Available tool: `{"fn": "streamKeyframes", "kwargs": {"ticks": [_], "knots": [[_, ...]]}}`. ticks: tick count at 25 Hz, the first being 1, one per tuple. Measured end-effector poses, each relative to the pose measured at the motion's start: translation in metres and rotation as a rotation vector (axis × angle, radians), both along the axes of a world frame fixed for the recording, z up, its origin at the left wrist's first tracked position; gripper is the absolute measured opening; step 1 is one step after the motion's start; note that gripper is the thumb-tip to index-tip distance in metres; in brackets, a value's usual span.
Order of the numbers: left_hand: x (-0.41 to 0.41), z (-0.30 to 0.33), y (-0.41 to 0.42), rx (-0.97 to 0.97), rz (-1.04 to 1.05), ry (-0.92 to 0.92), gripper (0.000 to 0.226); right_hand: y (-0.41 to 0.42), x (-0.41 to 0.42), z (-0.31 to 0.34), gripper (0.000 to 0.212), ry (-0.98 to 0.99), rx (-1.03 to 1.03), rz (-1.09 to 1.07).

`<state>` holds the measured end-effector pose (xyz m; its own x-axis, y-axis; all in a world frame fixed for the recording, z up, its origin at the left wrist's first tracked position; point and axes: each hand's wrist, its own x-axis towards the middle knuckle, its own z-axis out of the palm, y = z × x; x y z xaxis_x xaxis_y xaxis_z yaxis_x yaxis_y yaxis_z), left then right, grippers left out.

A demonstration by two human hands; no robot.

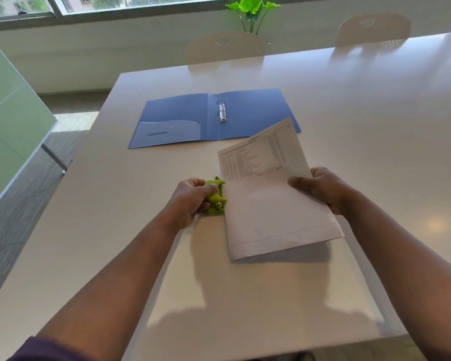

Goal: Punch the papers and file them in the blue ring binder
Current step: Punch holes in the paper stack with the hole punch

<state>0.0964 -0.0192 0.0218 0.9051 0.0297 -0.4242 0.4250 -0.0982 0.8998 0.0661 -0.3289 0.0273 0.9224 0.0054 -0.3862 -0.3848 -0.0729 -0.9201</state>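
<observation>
On the white table (349, 131), toward its near edge and about midway along it, a small lime-green hole punch (216, 198) sits with the left edge of a stack of papers (271, 199) pushed into it. The left hand (193, 199) lies over the punch from the left, its fingers (211, 189) curled closed around the green lever and the thumb tucked under near the base. The right hand (323, 188) grips the right edge of the papers, thumb on top and the other fingers closed underneath, so the sheets are pinched between them. The papers tilt up toward the right, lifted off the table on that side and casting a shadow below; the top sheet shows a printed table of rows on its far half and is blank on its near half. The far corner of the sheets overlaps the near right corner of the blue ring binder (214, 117) in view. The binder lies open and flat farther in, toward the middle of the table, its metal rings (221, 110) on the right-hand cover just beside the spine and a clear pocket on the left cover. Two pale chairs (225, 48) stand at the far edge, with a green plant (253, 9) behind them by the window.
</observation>
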Motion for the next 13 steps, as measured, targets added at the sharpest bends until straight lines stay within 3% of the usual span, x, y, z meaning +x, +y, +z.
{"fn": "streamKeyframes", "kwargs": {"ticks": [13], "knots": [[-0.002, -0.001, 0.001, -0.025, -0.017, -0.021, 0.014, 0.018, 0.002, 0.0, 0.009, 0.011, -0.049, -0.007]]}}
